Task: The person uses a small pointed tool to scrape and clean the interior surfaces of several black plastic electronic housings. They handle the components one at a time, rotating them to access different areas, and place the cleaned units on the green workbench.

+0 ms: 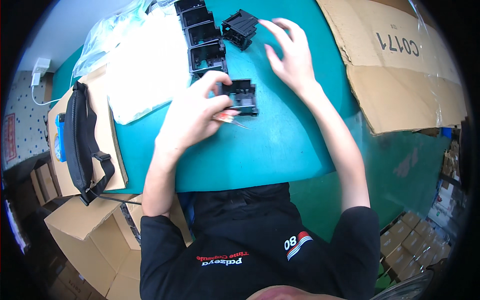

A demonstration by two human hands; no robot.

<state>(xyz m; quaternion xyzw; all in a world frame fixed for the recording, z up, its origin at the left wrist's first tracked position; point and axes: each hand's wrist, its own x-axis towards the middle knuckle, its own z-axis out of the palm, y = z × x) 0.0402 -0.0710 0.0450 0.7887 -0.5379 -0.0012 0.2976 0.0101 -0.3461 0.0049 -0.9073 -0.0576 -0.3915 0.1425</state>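
Note:
My left hand (192,112) grips the left side of a black plastic housing (245,99), an open box-like frame with inner ribs. Under its lower fingers a small item with a red and yellow patch (225,118) sticks out, ending in a thin metal point; its kind is not clear. My right hand (292,57) hovers over the green table with fingers apart and nothing in them. Just left of its fingertips rests another black plastic part (240,27), tilted. Beyond my left hand, a row of similar black housings (207,56) runs away along the white sheet.
White plastic bags or sheeting (145,65) cover the table's left. A black strap pouch (80,135) lies on cardboard at the left edge. A flattened cardboard box (385,70) covers the right side. An open carton (95,240) stands below left, stacked small boxes (410,240) below right.

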